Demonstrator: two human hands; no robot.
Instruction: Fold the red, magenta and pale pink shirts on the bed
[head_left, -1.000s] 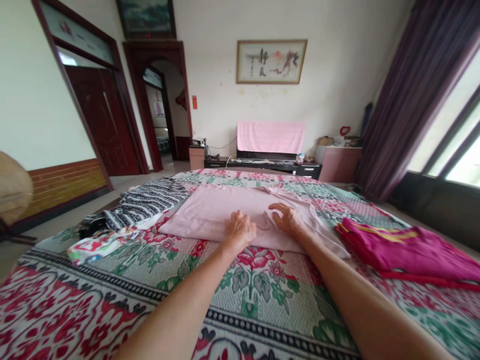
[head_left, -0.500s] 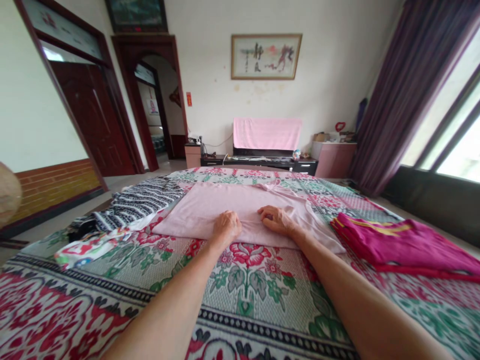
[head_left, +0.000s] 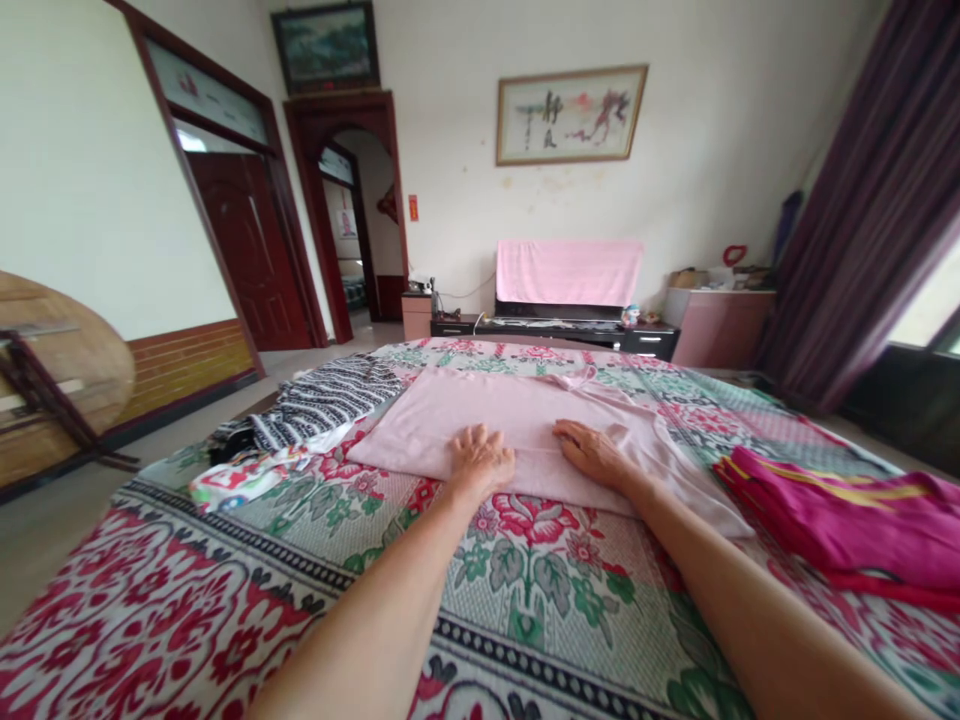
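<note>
A pale pink shirt (head_left: 435, 420) lies spread out, its near edge doubled over, on a flowered cloth (head_left: 315, 540). My left hand (head_left: 482, 462) rests palm down on the middle of the shirt, fingers spread. Farther right, my right hand (head_left: 592, 452) lies flat on the same shirt with its fingers stretched toward the left. Neither hand grips the fabric. Some creases run through the shirt around the right hand and near the collar at the far right.
Folded magenta clothes (head_left: 862, 520) are stacked at the right. A black-and-white patterned garment (head_left: 322, 400) and a white printed one (head_left: 247, 478) lie at the left. Beyond stands a low black cabinet (head_left: 649, 342); a round wooden tabletop (head_left: 67, 350) leans at far left.
My left hand has opened from a closed, bunched shape to spread fingers. The right hand's curled fingers have flattened onto the shirt. The view has turned somewhat left.
</note>
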